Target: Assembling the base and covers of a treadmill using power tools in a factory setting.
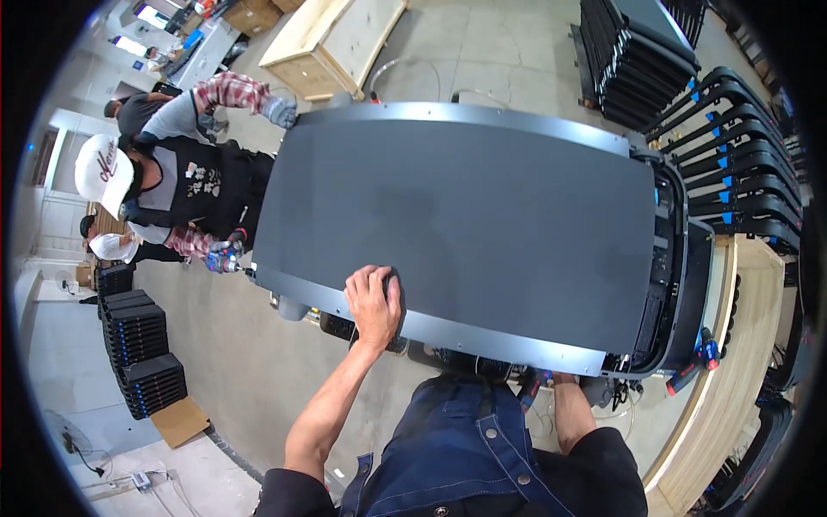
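A large treadmill deck with a dark grey running belt [465, 215] and silver side rails [500, 340] lies before me. My left hand [373, 306] rests on the belt's near edge with bent fingers, its thumb apart; I see no tool in it. Under the near rail at the right, my right hand [564, 377] is mostly hidden, its fingers out of sight. Just left of it shows part of a blue and red tool [532, 389], likely a power drill; whether I grip it cannot be seen.
At the deck's left end, a co-worker [194, 177] holds a power drill [226, 261] at the near corner. Another blue and red drill [708, 349] is by the wooden crate [724, 362] at right. Black frames [732, 146] stand beyond. Another crate [332, 47] is at the back; stacked black parts [142, 345] stand left.
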A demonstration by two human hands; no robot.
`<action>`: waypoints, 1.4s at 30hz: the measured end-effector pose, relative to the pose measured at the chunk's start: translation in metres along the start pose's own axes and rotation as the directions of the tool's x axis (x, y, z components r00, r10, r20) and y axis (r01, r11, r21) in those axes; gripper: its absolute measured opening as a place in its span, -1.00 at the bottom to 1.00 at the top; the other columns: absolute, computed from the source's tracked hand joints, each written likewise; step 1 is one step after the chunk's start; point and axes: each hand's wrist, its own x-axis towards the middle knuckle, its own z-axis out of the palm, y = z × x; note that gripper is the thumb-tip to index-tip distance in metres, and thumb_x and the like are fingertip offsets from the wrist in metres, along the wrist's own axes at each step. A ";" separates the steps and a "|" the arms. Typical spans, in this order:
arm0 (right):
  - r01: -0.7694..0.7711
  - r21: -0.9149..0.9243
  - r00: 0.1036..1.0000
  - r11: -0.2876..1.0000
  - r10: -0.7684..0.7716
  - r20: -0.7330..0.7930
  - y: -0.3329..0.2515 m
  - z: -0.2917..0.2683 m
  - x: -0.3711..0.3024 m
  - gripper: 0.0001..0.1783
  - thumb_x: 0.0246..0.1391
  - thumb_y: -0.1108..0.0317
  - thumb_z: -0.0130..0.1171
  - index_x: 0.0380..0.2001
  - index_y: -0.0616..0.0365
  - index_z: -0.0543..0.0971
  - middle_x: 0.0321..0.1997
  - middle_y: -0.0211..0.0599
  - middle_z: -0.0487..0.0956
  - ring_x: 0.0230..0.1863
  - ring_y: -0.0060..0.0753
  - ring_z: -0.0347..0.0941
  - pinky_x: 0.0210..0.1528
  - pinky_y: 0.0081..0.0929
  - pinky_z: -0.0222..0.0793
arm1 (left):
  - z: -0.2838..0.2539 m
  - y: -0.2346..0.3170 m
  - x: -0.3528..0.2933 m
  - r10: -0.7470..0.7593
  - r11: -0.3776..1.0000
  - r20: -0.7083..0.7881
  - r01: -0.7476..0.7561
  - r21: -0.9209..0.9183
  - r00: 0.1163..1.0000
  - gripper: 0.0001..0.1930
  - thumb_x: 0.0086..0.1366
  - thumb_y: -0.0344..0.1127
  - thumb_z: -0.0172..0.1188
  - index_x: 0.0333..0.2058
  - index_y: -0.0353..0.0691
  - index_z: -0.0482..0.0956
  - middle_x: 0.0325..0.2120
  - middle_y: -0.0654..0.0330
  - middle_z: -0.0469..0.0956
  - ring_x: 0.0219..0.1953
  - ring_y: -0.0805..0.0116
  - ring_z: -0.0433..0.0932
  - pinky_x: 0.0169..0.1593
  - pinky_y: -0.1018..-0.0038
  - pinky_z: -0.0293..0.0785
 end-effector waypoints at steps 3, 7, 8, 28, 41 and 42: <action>0.044 -0.251 0.999 0.967 -0.050 -0.018 0.011 0.006 0.002 -0.53 0.32 0.11 0.09 0.13 0.21 0.46 -0.12 -0.15 0.64 -0.08 -0.18 0.59 0.04 -0.25 0.52 | -0.005 0.005 0.001 -0.003 1.000 0.013 0.003 -0.013 1.000 -0.76 0.25 -0.35 0.24 -0.10 -0.17 0.54 -0.10 0.11 0.48 0.00 0.07 0.40 0.06 0.19 0.31; 0.087 -0.549 0.993 0.832 -0.120 -0.024 0.022 0.011 0.001 -0.53 0.33 0.11 0.09 0.13 0.22 0.46 -0.13 -0.14 0.65 -0.10 -0.18 0.60 0.03 -0.24 0.54 | -0.011 0.005 -0.008 -0.013 1.000 -0.010 0.013 0.001 1.000 -0.77 0.26 -0.34 0.22 -0.11 -0.17 0.54 -0.11 0.11 0.48 0.00 0.07 0.40 0.06 0.19 0.31; 0.093 -0.610 0.990 0.787 -0.137 -0.025 0.022 0.013 0.005 -0.53 0.33 0.10 0.09 0.13 0.23 0.46 -0.13 -0.14 0.65 -0.11 -0.18 0.60 0.03 -0.24 0.54 | -0.013 0.005 -0.012 -0.012 1.000 -0.008 0.012 -0.001 1.000 -0.77 0.26 -0.34 0.22 -0.11 -0.18 0.54 -0.11 0.11 0.48 0.00 0.07 0.40 0.06 0.19 0.31; 0.345 -0.666 0.887 0.662 -0.462 -0.001 0.128 0.003 0.041 -0.67 0.38 0.11 -0.06 -0.18 0.14 0.54 -0.31 -0.19 0.61 -0.22 -0.18 0.53 -0.06 -0.20 0.50 | -0.015 -0.010 -0.015 0.031 0.997 -0.113 -0.040 -0.072 0.993 -0.80 0.27 -0.31 0.20 -0.15 -0.18 0.55 -0.11 0.09 0.49 -0.01 0.04 0.41 0.07 0.14 0.31; 0.706 -0.357 0.696 0.611 -0.693 0.191 0.130 0.027 0.041 -0.57 0.32 -0.01 -0.04 0.03 0.03 0.55 0.06 -0.28 0.61 0.12 -0.15 0.50 0.19 -0.07 0.42 | -0.022 -0.011 -0.029 0.024 0.971 -0.166 -0.062 -0.232 0.986 -0.80 0.23 -0.31 0.24 -0.16 -0.15 0.59 -0.10 0.12 0.49 0.02 0.06 0.41 0.08 0.14 0.32; 0.706 -0.381 0.683 0.597 -0.716 0.143 0.139 0.031 0.049 -0.56 0.32 -0.01 -0.04 0.04 0.02 0.55 0.08 -0.28 0.61 0.14 -0.15 0.49 0.20 -0.06 0.41 | -0.026 -0.018 -0.031 0.012 0.974 -0.165 -0.049 -0.220 0.986 -0.79 0.24 -0.29 0.25 -0.16 -0.17 0.59 -0.10 0.11 0.48 0.02 0.07 0.41 0.09 0.15 0.32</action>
